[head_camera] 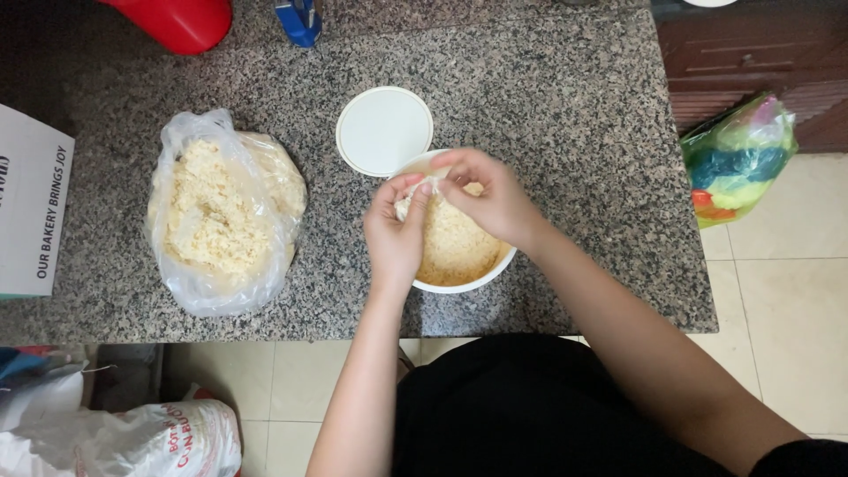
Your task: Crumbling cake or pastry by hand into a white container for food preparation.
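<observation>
A pale, soft lump (422, 190) sits pinched between both hands over a round white bowl (481, 276) of crumbly yellow grains; left hand (396, 234) and right hand (490, 194) fingers closed on it. Nearby: flat white lid (383, 130), crinkled clear bag (225, 212), speckled granite counter (565, 97), cream floor tiles (786, 291).

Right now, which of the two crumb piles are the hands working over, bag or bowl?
The white bowl, right of the clear plastic bag. Left hand and right hand meet over it, pinching a pale lump; the bag lies untouched.

A home kitchen: speckled granite counter (548, 79), tiled floor (786, 291), wooden cabinet (751, 62), bagged crumbly food (221, 212).
</observation>
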